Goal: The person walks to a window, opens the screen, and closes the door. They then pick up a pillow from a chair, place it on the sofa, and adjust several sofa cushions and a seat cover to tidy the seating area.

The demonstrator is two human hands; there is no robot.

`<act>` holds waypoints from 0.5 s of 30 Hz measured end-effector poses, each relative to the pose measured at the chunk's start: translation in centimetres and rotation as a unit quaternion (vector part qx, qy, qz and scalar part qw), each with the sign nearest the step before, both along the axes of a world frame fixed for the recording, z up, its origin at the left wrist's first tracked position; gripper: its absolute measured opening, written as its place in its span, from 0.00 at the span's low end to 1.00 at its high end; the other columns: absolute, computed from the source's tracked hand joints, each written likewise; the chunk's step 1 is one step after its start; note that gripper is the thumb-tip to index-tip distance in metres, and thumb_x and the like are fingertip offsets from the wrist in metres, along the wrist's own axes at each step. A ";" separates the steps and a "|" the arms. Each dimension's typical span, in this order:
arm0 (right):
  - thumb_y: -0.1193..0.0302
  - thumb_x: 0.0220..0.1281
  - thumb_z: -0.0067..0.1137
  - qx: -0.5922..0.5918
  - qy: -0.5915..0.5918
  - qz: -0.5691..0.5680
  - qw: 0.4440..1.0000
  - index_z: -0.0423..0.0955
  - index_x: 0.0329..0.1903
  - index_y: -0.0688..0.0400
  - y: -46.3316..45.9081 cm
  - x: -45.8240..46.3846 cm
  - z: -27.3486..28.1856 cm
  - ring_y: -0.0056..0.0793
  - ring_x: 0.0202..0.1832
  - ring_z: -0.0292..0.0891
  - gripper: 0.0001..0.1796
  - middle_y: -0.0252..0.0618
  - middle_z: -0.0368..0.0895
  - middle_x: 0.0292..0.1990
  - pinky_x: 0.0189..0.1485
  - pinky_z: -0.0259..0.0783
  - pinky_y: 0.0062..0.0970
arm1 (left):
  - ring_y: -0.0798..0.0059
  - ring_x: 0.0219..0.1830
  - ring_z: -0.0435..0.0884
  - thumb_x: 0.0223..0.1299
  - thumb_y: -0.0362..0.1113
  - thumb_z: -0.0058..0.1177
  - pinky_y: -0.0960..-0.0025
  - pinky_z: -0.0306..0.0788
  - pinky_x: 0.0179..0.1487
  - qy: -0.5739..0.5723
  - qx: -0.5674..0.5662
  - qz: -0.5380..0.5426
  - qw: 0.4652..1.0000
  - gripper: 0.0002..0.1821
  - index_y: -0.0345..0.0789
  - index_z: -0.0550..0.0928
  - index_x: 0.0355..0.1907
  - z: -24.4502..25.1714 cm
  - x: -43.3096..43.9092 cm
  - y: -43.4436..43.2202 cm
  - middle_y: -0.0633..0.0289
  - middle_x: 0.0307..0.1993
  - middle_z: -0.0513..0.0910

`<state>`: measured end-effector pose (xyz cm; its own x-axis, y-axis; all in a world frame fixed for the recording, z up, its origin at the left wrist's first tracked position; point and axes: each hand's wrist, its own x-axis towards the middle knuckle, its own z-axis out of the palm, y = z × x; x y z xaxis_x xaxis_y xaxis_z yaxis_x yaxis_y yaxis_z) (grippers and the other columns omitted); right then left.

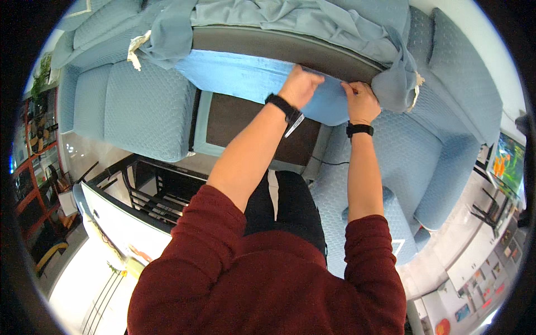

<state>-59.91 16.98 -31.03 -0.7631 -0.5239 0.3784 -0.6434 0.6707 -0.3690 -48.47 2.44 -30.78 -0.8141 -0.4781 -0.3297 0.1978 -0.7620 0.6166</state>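
A long piece of smooth blue fabric (238, 73) hangs along the lower edge of a dark brown panel (259, 42) in front of me. My left hand (300, 87) is closed on its upper edge near the middle, the index finger reaching to the right. My right hand (361, 100) pinches the same edge further right, close to the panel's right end. Both wrists bear black bands. Bunched grey-blue cloth (284, 14) lies above the panel, and knotted cloth ends with cream trim hang at the left (167, 42) and right (393, 86).
Quilted blue sofa seats stand at the left (142, 109) and right (406, 155). Between them lies a dark, teal-edged surface (234, 121), with a thin black cable (331, 162) beside it. A white table (130, 213) with a black metal frame stands at the lower left.
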 end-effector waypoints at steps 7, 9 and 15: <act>0.55 0.66 0.50 -0.261 -0.207 -0.107 0.937 0.81 0.38 0.62 8.1 -9.1 8.2 0.37 0.42 0.79 0.22 0.45 0.84 0.35 0.47 0.69 0.37 | 0.61 0.47 0.75 0.55 0.18 0.49 0.57 0.64 0.67 -0.041 0.117 -0.016 0.992 0.03 0.21 0.77 0.32 0.4 -0.3 -2.4 0.49 0.39 0.76; 0.60 0.68 0.48 -0.534 -0.264 -0.203 0.777 0.79 0.38 0.64 10.4 -13.2 10.6 0.33 0.39 0.78 0.18 0.46 0.83 0.35 0.44 0.69 0.33 | 0.61 0.47 0.75 0.55 0.18 0.49 0.57 0.64 0.67 -0.057 0.103 -0.031 0.993 0.03 0.21 0.77 0.33 0.8 -0.5 -2.3 0.49 0.40 0.76; 0.61 0.62 0.57 -0.202 -0.293 -0.182 0.917 0.79 0.37 0.62 13.3 -11.3 5.1 0.22 0.33 0.75 0.15 0.39 0.83 0.32 0.37 0.70 0.24 | 0.60 0.44 0.76 0.54 0.17 0.50 0.55 0.66 0.65 -0.066 0.115 0.007 0.991 0.01 0.18 0.75 0.29 1.4 -1.1 -2.4 0.48 0.36 0.75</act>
